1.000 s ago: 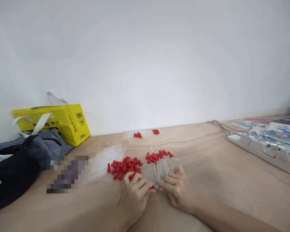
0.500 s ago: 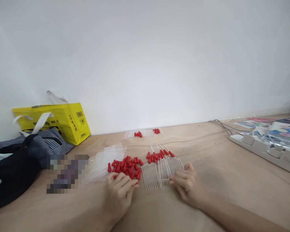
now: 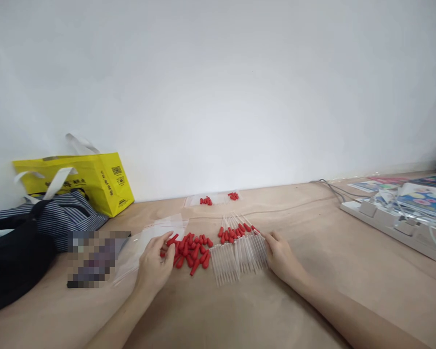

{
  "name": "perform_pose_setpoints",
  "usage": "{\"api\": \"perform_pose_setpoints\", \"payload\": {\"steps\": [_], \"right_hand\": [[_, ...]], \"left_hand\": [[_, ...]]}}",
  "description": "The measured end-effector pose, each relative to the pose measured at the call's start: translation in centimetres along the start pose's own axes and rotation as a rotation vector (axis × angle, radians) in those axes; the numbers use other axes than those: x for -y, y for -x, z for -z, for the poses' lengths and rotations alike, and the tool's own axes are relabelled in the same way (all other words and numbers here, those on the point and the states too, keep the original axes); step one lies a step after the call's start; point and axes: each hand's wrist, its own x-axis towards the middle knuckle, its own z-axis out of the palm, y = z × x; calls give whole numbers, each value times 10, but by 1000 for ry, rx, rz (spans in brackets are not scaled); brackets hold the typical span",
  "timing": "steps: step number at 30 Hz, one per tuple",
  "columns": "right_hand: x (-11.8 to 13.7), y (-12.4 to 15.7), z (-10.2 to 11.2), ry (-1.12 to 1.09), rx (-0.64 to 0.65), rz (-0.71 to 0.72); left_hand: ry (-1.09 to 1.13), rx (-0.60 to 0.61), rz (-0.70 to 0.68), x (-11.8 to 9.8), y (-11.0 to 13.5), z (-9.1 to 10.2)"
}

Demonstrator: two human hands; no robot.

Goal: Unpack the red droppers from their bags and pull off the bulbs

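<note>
My left hand is at the left side of a heap of red rubber bulbs, thumb and forefinger closed on one red rubber bulb. My right hand is at the right end of the clear glass dropper tubes, which lie side by side in rows. Its fingers are pinched on a thin glass tube, mostly hidden by the hand. Behind the rows lie several droppers with red bulbs fitted, their stems pointing away from me.
Clear zip bags lie left of the heap. Against the wall is a bag with red bulbs and tubes. A yellow bag, striped bag and black cap stand left. A power strip with cables lies right.
My left hand has drawn back leftward and lifted a red bulb from the heap. My right hand has moved up along the tube row's right end, holding a tube. The view shifted slightly.
</note>
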Motion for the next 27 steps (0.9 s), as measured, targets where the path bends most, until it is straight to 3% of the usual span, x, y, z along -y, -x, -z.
{"api": "perform_pose_setpoints", "payload": {"steps": [4, 11, 18, 23, 27], "right_hand": [[8, -4, -8, 114, 53, -38], [21, -6, -15, 74, 34, -38], [39, -7, 10, 109, 94, -97], [28, -37, 30, 82, 124, -354], [8, -70, 20, 50, 236, -480]], "left_hand": [[-27, 12, 168, 12, -5, 0], [-211, 118, 187, 14, -6, -2], [-167, 93, 235, 25, -10, -2], [-91, 9, 359, 41, -15, 0], [-84, -26, 401, 50, -16, -3]]}}
